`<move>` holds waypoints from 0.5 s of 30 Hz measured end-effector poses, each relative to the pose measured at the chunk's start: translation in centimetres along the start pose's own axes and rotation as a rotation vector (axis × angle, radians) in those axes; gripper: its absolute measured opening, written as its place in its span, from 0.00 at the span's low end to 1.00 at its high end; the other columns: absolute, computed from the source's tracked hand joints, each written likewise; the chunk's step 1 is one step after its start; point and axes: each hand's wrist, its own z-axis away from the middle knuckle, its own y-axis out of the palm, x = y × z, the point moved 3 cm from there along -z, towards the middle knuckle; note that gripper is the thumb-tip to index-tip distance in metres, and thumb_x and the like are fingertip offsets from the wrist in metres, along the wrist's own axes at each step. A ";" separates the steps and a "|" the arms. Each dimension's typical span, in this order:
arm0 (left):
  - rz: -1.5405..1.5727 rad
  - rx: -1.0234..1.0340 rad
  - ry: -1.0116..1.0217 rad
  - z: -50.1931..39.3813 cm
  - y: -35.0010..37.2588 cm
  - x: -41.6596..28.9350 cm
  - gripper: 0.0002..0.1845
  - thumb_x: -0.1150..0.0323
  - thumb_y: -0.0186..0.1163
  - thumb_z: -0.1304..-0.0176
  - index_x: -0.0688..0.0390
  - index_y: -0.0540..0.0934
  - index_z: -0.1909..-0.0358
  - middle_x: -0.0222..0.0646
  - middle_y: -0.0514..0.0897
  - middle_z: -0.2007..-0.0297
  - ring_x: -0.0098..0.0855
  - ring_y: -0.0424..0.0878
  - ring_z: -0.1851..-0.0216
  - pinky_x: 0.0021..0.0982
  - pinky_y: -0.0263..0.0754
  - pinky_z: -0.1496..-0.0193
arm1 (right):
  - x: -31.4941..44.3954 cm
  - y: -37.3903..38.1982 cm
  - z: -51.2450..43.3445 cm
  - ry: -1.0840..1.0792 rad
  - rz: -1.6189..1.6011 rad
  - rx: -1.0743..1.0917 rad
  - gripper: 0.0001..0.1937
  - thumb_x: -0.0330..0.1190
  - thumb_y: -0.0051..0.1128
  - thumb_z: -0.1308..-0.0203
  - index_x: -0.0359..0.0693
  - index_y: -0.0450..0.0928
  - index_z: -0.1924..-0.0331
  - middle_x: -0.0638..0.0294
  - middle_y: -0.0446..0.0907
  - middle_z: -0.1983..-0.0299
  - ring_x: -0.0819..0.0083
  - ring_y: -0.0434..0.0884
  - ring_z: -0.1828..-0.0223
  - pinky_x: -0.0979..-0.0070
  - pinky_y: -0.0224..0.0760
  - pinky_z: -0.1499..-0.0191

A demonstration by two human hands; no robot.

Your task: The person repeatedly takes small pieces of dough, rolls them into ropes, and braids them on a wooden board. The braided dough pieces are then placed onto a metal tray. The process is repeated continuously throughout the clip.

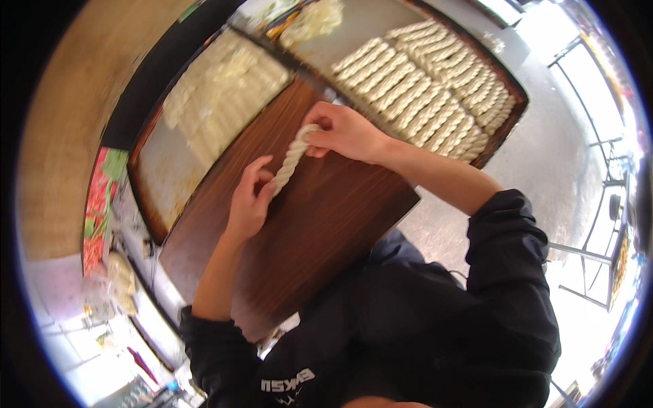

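A twisted strand of dough (292, 159) stretches slantwise between my two hands, above a dark wood-grain tabletop (326, 214). My right hand (336, 131) pinches its far end between thumb and fingers. At the near end, my left hand (252, 191) has thumb and fingertips on the strand, the fingers slightly blurred. On the tray (367, 20) beyond my right hand, many similar dough twists (408, 86) lie side by side in rows. Left of the strand, a second tray (163, 173) holds pale dough pieces (224, 92) under clear plastic.
Crumpled clear plastic (314, 23) lies at the far tray's left end. A metal-framed rack (607, 255) stands at the right over a grey floor (551, 137). A printed red and green panel (102, 204) runs along the left side, near a bag (121, 280).
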 end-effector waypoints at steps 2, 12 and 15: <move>0.586 -0.010 -0.129 -0.4 0.4 -0.6 0.25 0.68 0.54 0.26 0.61 0.65 0.30 0.41 0.77 0.43 0.34 0.78 0.45 0.34 0.72 0.40 | 2.6 -1.7 -1.3 0.014 -0.309 -0.053 0.15 0.30 0.60 0.33 0.27 0.71 0.50 0.51 0.81 0.61 0.69 0.86 0.60 0.80 0.83 0.56; -0.524 -0.241 0.259 -0.9 0.2 -1.3 0.24 0.73 0.62 0.38 0.60 0.74 0.39 0.48 0.72 0.40 0.51 0.69 0.38 0.46 0.64 0.34 | 4.5 -20.8 -7.2 -0.514 1.231 -0.642 0.13 0.32 0.63 0.38 0.40 0.79 0.50 0.56 0.80 0.53 0.62 0.82 0.54 0.69 0.78 0.52; -0.652 -0.246 0.267 -0.7 1.1 -0.8 0.24 0.73 0.62 0.39 0.59 0.74 0.40 0.47 0.71 0.40 0.52 0.67 0.37 0.49 0.62 0.35 | -1.0 -23.7 -10.1 -0.233 1.222 -0.554 0.12 0.28 0.61 0.38 0.42 0.81 0.51 0.55 0.77 0.47 0.58 0.78 0.44 0.65 0.76 0.46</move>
